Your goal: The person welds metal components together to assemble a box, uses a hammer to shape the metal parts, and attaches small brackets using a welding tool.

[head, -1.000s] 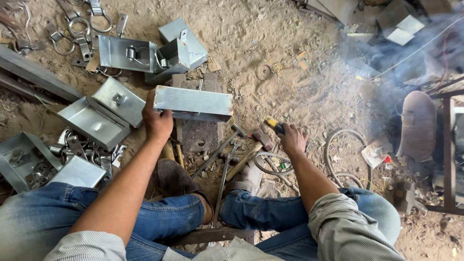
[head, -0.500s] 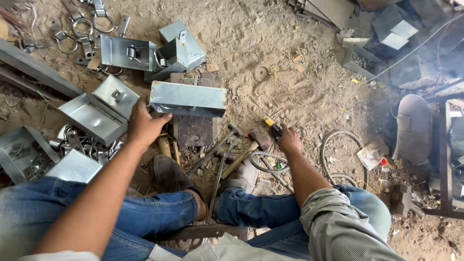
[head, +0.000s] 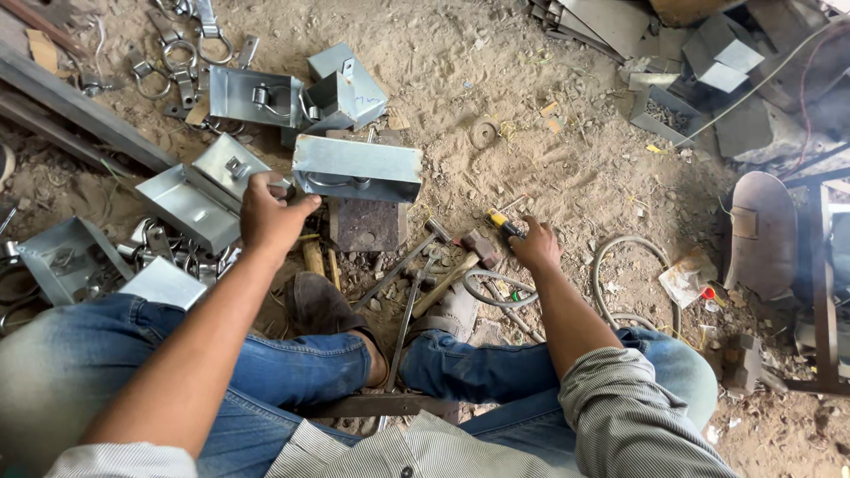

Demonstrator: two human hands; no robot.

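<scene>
Since half a second ago the left hand [head: 266, 217] has slid a little along the left end of the grey metal box [head: 357, 168], and the right hand [head: 534, 246] has closed lower on its tool. The left fingers pinch the box's left end, holding it on the rusty steel block [head: 367, 224] at mid-scene. The right hand wraps a yellow-and-black handled tool [head: 500, 221], just right of two hammers [head: 443, 257] lying near the knees. More open metal boxes [head: 190, 199] lie left, a hose [head: 620, 274] to the right.
</scene>
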